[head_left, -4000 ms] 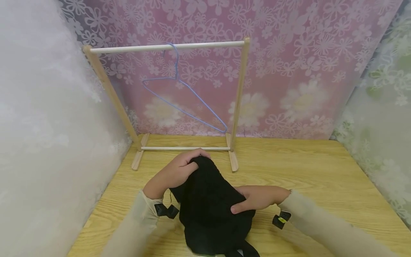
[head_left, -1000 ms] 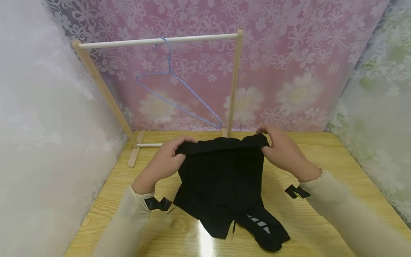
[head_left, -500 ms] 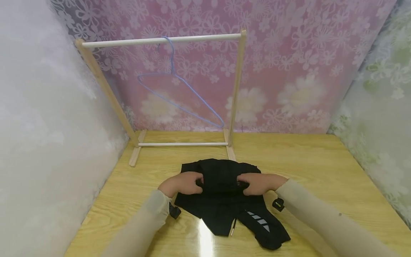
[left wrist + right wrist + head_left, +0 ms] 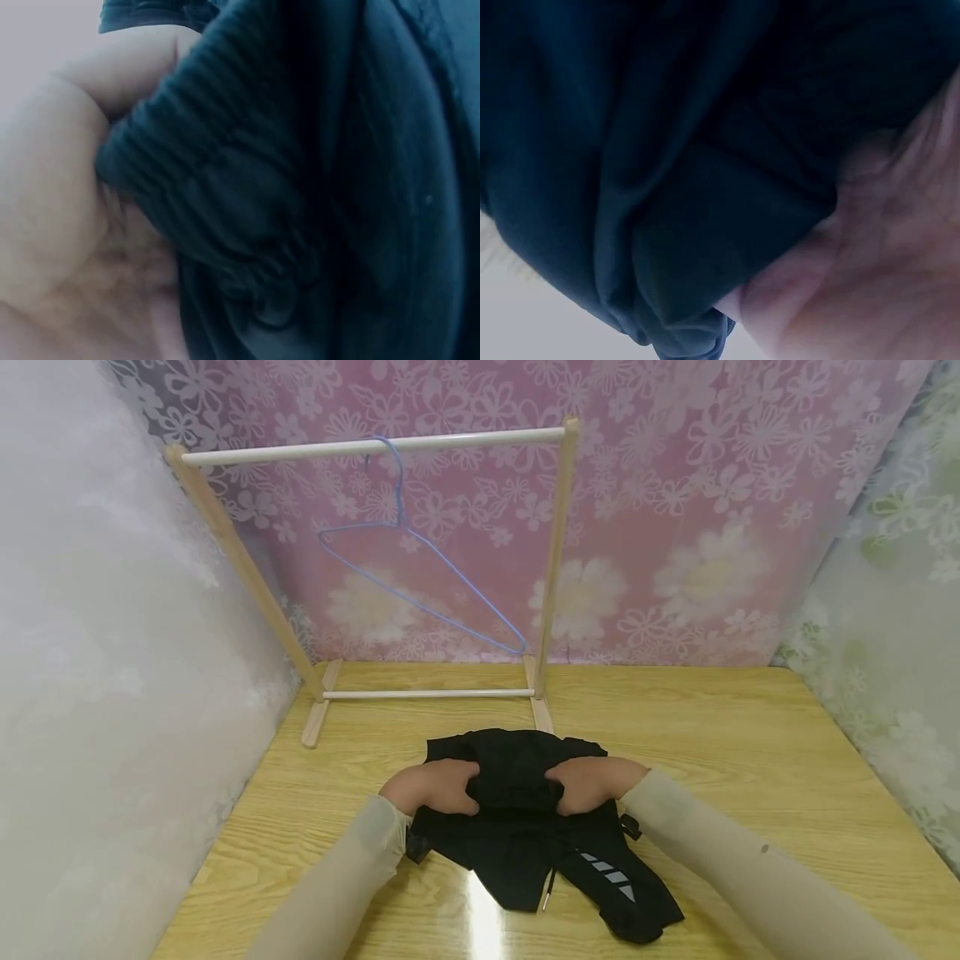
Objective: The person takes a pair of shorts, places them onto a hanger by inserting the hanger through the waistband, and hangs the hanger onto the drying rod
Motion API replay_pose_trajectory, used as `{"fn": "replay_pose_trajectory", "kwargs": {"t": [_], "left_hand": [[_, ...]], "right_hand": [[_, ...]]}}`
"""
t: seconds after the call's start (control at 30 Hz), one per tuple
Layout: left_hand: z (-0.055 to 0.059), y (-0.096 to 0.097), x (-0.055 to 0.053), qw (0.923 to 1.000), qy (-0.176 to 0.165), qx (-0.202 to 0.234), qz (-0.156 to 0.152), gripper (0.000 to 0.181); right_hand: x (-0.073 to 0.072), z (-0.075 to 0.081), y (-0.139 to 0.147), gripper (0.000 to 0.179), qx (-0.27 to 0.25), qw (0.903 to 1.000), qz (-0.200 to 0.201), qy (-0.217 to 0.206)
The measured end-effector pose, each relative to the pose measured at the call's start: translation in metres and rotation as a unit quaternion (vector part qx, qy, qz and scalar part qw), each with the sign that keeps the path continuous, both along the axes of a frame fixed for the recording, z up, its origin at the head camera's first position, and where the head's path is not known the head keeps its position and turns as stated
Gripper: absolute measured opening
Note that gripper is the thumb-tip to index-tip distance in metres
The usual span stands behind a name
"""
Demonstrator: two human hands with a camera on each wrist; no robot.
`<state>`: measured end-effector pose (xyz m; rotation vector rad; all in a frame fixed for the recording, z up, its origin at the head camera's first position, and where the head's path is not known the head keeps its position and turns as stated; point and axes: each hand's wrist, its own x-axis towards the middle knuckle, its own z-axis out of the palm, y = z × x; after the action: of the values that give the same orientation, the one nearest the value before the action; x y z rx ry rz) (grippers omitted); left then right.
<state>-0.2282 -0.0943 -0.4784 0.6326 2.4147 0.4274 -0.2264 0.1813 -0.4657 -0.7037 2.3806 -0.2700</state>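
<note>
- On the near middle of the yellow wood-grain table (image 4: 750,760) lies a black cloth garment (image 4: 521,839), its upper part bunched between both hands.
- At its left, the left hand (image 4: 442,785) grips the cloth, fingers curled round a gathered elastic edge (image 4: 210,127).
- At its right, the right hand (image 4: 588,783) seems to grip a fold between fingers and thumb, though its fingertips are mostly hidden.
- Near right, slanted grey stripes (image 4: 609,874) mark the garment; a thin black cord (image 4: 551,887) hangs just left of them.
- Far left, a light-blue wire hanger (image 4: 401,520) hangs from the white rod (image 4: 480,441) of a pale wooden rack (image 4: 556,560).
</note>
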Motion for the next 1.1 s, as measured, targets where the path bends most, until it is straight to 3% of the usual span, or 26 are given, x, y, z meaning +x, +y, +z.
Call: {"fn": "replay_pose_trajectory", "kwargs": {"t": [0.6, 0.77, 0.93, 1.0, 1.1], "left_hand": [[-0.006, 0.001, 0.012, 0.9982, 0.052, -0.028, -0.012, 0.059], [-0.003, 0.004, 0.016, 0.9951, 0.082, -0.047, -0.032, 0.059], [0.013, -0.005, 0.013, 0.9958, 0.060, -0.020, -0.066, 0.046], [0.025, -0.015, 0.009, 0.9967, 0.042, 0.018, -0.067, 0.043], [0.046, -0.033, 0.003, 0.9929, 0.056, 0.091, -0.052, 0.043]], "right_hand": [[0.004, -0.007, 0.002, 0.062, -0.014, 0.9999, -0.002, 0.007], [0.005, -0.009, 0.010, 0.060, -0.038, 0.9989, -0.017, 0.020], [0.002, 0.013, 0.034, 0.036, -0.055, 0.9982, 0.002, 0.022], [-0.001, 0.029, 0.046, 0.028, -0.072, 0.9969, -0.003, 0.031], [-0.006, 0.051, 0.063, 0.026, -0.128, 0.9886, -0.041, 0.067]]}}
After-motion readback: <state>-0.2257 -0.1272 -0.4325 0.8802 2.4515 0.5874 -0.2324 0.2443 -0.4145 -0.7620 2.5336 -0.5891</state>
